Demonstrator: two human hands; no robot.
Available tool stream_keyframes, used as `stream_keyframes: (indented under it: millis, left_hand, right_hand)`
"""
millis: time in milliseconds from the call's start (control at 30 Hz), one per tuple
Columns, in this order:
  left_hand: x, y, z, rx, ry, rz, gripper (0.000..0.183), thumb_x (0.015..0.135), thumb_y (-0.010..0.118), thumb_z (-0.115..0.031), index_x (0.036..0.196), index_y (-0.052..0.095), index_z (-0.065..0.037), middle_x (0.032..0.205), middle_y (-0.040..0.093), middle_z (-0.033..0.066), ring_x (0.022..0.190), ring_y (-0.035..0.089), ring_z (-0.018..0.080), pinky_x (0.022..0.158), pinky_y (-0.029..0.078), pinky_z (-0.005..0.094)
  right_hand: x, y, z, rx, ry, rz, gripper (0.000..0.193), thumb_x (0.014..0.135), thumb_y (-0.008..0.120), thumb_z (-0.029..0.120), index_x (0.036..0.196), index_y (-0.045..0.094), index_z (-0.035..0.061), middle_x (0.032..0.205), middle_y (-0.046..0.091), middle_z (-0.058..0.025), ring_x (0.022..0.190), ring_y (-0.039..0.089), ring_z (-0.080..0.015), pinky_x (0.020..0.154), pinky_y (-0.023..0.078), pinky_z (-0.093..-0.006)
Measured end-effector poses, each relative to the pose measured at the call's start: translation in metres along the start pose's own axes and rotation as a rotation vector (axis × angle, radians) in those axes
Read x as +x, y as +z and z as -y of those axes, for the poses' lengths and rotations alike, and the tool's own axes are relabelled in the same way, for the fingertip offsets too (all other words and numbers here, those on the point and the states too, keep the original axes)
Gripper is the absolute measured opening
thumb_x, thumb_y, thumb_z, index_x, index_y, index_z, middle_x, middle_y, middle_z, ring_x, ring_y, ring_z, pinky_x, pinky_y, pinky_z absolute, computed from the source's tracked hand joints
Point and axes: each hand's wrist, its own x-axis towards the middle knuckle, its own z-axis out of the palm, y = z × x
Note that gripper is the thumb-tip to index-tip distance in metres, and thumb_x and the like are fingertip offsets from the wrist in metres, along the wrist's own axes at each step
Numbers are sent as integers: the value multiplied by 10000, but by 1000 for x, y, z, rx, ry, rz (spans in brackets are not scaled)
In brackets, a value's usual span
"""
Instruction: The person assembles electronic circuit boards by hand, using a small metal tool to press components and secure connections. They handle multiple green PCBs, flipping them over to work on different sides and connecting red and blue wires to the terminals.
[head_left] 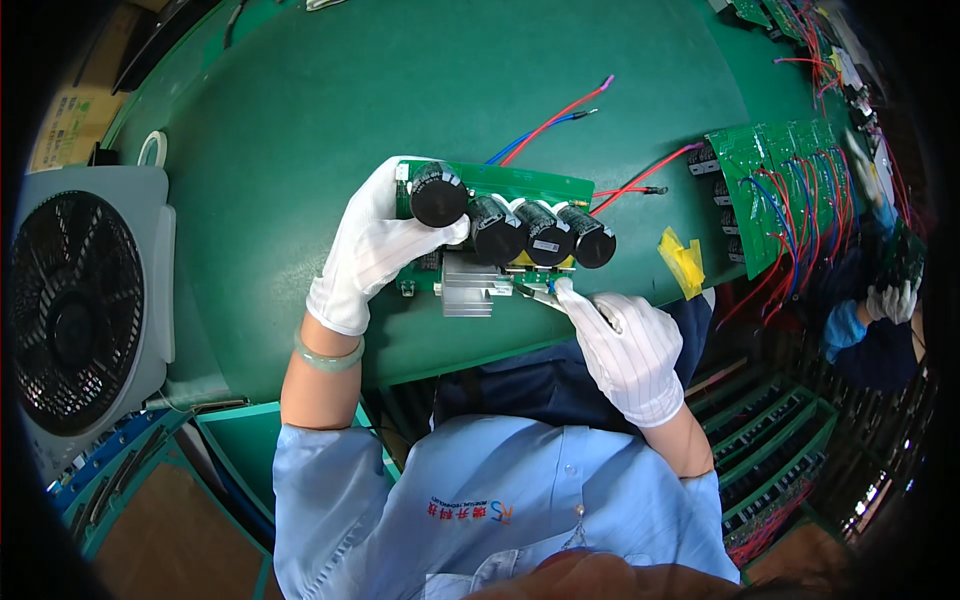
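Observation:
A green circuit board point(520, 180) is tilted up above the mat, with several large black cylindrical capacitors point(548, 240) and a silver heat sink point(470, 285) on it. My left hand point(378, 240), in a white glove, is closed around the board's left end, thumb by the leftmost capacitor. In my gloved right hand point(628, 345) is a slim metal tool point(545, 297), its narrow end at the board's lower edge just right of the heat sink. The fingers hide its handle, so its exact kind is unclear. Red and blue wires point(550, 125) stick out behind the board.
A grey fan point(85, 290) stands at the left. Yellow tape point(682, 263) lies on the green mat point(300, 90). To the right are wired circuit boards point(780, 190). Racks point(770, 440) stand below the table's right side. A co-worker's gloved hand point(890, 302) shows at far right.

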Motion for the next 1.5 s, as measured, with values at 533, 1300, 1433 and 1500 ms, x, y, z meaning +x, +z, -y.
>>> stream_keyframes:
  millis: [533, 1300, 1433, 1500]
  left_hand:
    - [8, 4, 5, -227, -98, -98, 601, 891, 791, -308, 1340, 563, 21, 1196, 619, 56, 1105, 562, 135, 1016, 411, 276]
    - [8, 3, 3, -528, -219, -77, 639, 885, 804, -299, 1321, 494, 51, 1165, 625, 91, 1055, 620, 138, 933, 510, 296]
    - [7, 4, -3, -481, -212, -71, 699, 852, 837, -265, 1349, 475, 66, 1152, 622, 94, 1053, 625, 152, 932, 520, 299]
    - [8, 4, -3, -422, -190, -72, 724, 831, 854, -241, 1369, 473, 58, 1158, 619, 85, 1042, 628, 152, 928, 523, 304]
  right_hand:
    - [-3, -2, 10, 254, 79, -21, 334, 823, 723, 64, 1152, 674, 40, 922, 682, -56, 695, 652, -185, 561, 484, -305]
    - [3, 6, 14, 240, 121, 234, 201, 875, 705, 183, 1054, 659, 105, 919, 604, -71, 789, 643, -235, 587, 509, -362]
    - [0, 10, 11, 306, 144, 188, 216, 852, 731, 187, 1043, 677, 101, 924, 612, -84, 790, 642, -263, 614, 512, -380]
    - [-1, 13, 10, 348, 163, 168, 218, 839, 745, 177, 1032, 684, 98, 915, 613, -91, 786, 640, -276, 626, 511, -389]
